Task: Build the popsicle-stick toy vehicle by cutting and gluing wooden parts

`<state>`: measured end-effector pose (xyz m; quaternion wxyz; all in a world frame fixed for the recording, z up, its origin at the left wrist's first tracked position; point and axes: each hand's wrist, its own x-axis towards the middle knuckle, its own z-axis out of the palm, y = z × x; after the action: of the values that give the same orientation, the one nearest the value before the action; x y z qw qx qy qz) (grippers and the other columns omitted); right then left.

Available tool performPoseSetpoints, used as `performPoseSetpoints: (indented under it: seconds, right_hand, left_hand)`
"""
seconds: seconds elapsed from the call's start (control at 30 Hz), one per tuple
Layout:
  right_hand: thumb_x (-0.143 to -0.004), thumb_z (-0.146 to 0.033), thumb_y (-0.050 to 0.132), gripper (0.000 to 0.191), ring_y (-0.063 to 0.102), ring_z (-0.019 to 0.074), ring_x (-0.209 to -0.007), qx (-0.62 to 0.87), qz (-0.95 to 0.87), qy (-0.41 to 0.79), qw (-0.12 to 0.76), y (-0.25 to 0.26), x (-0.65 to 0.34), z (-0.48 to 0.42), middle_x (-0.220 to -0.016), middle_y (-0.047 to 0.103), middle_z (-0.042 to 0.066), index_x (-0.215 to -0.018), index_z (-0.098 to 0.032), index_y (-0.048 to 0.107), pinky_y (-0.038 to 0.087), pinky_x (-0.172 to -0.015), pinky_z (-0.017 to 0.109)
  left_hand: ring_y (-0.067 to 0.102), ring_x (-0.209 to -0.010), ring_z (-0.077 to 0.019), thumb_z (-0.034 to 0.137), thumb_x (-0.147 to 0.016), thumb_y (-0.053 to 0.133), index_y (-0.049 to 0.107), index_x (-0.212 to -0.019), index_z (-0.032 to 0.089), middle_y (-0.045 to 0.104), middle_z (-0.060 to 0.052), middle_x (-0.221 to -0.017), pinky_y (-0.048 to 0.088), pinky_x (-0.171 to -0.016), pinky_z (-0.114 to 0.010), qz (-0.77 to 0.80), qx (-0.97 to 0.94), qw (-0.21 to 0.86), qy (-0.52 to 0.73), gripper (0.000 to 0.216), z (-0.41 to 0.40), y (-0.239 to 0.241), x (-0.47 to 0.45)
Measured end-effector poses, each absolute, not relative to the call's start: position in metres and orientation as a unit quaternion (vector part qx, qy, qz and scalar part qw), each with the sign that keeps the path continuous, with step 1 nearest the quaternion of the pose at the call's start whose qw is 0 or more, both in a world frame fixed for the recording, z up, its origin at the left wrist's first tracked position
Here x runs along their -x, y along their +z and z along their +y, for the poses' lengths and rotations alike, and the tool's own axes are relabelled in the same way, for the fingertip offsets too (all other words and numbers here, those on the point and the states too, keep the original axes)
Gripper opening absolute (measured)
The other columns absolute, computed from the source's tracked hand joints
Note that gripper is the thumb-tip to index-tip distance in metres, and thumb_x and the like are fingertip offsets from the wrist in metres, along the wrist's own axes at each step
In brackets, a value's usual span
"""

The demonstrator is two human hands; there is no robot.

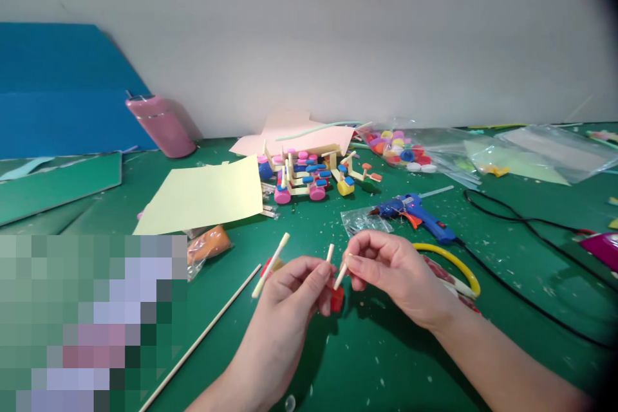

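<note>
My left hand (294,302) is closed, thumb against fingers, with a short pale stick (331,252) rising from its grip. Beneath those fingertips shows a red piece (337,300); whether it joins the stick is hidden. Just to the right, my right hand (381,267) pinches another short pale stick (340,275), tilted, its lower end close to my left thumb. Beyond my left knuckles a cream stick (271,264) slants in front of a red and tan piece, partly covered by the hand.
Small toy vehicles with colourful wheels (302,180) stand behind my hands. A blue glue gun (415,214) lies right, its black cord (502,296) trailing. A yellow sheet (207,196), a long thin rod (203,335), a pink tumbler (161,125) and a bag of coloured caps (400,148) surround them.
</note>
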<state>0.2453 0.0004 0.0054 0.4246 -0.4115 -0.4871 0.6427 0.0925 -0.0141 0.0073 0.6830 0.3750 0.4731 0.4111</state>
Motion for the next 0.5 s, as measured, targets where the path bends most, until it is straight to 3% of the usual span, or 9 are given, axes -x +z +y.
performPoseSetpoints:
  seconds: [0.37,0.5]
  right_hand:
    - [-0.077,-0.026,0.060,0.010,0.048,0.0077,-0.055,0.415,-0.539,0.562,0.470,0.0113,-0.2463,-0.0062,-0.065,0.052,-0.003,-0.073,-0.018,0.055,0.041,-0.052,0.020]
    - [-0.078,-0.026,0.058,0.010,0.044,0.0083,-0.054,0.416,-0.558,0.534,0.480,0.0103,-0.2453,-0.0073,-0.062,0.050,-0.004,-0.073,-0.019,0.054,0.038,-0.050,0.020]
  left_hand:
    - [0.042,-0.048,-0.0083,0.029,-0.080,0.056,0.065,-0.067,0.014,0.053,0.002,-0.045,0.037,-0.059,-0.021,0.390,-0.309,0.779,0.383,0.022,-0.0165,0.0054,-0.0841]
    - [0.041,-0.045,-0.0074,0.026,-0.081,0.055,0.066,-0.070,0.013,0.053,0.002,-0.045,0.035,-0.054,-0.020,0.376,-0.297,0.791,0.380,0.021,-0.0167,0.0052,-0.0843]
